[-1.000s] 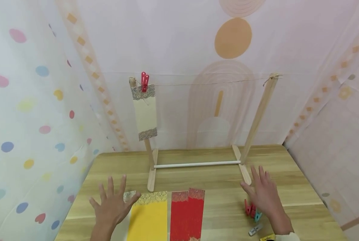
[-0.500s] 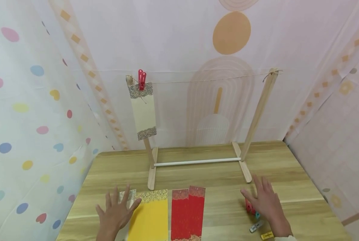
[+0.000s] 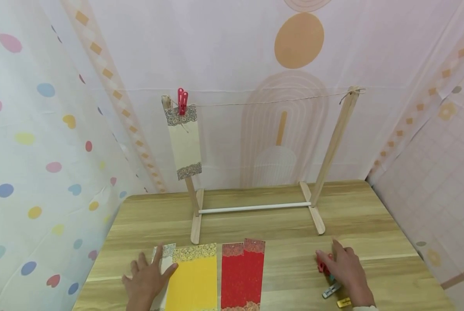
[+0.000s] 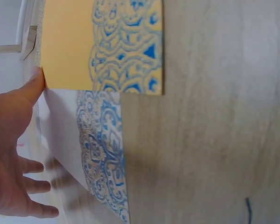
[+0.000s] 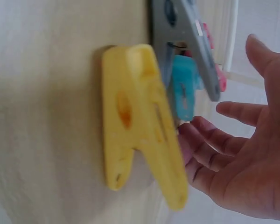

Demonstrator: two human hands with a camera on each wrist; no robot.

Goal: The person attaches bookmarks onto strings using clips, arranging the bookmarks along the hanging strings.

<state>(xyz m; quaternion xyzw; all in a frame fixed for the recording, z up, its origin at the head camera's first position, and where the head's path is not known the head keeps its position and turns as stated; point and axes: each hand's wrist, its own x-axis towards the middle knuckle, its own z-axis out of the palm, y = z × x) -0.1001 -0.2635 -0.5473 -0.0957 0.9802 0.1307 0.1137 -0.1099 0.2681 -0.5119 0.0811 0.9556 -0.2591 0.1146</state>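
My left hand [image 3: 144,278] is over the white card [image 3: 163,264] with its fingers spread. Its thumb touches the edge of the yellow card [image 3: 193,280], which partly overlaps the white one. My right hand [image 3: 348,272] is beside the clothespins, fingers loosely bent and holding nothing. Red clothespins [image 3: 321,264] lie by its thumb. In the right wrist view a teal clothespin [image 5: 183,84] is near the fingertips, mostly hidden by the hand in the head view. A grey clothespin [image 5: 177,23] and a yellow clothespin [image 5: 135,107] lie nearer the camera.
Two red cards [image 3: 241,276] lie mid-table, right of the yellow card. Behind them stands a wooden frame [image 3: 335,147] with a string [image 3: 271,103] between its posts and a white bottom rod [image 3: 255,208]. A red clothespin [image 3: 182,102] holds a cream card [image 3: 185,144] at the string's left end.
Both hands have come down toward the table. The left thumb has reached the yellow card's edge, and the right hand's spread fingers have drawn in beside the clothespins.
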